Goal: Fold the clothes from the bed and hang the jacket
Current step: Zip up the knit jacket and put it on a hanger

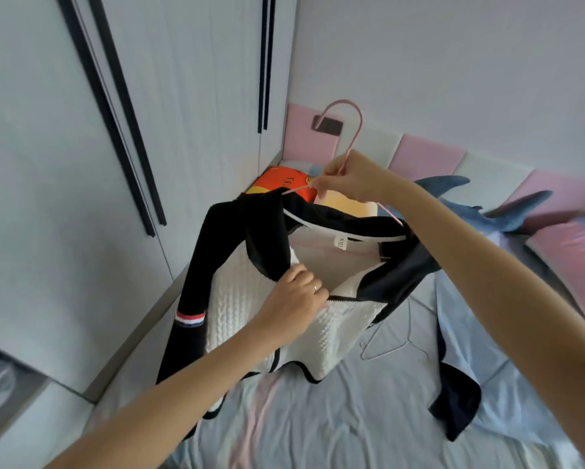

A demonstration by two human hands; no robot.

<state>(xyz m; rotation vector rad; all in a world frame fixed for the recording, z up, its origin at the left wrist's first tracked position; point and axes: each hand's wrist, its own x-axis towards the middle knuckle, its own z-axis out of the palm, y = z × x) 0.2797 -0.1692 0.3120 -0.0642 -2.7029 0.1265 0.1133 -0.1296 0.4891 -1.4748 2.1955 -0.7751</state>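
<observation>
A black and white knitted jacket (237, 299) hangs over the bed on a pink hanger (353, 130), its collar draped over the hanger's arms. My right hand (348, 177) grips the hanger just below its hook and holds it up. My left hand (297, 296) pinches the jacket's front zipper edge near the chest. The left black sleeve with a red, white and blue stripe hangs down; the right sleeve trails onto the bed.
A thin wire hanger (389, 346) lies on the light blue bedsheet (352, 418). A blue shark plush (507, 211) and pink pillows (571, 255) lie at the right. An orange cushion (277, 181) sits in the corner. White wardrobe doors (115, 130) stand at the left.
</observation>
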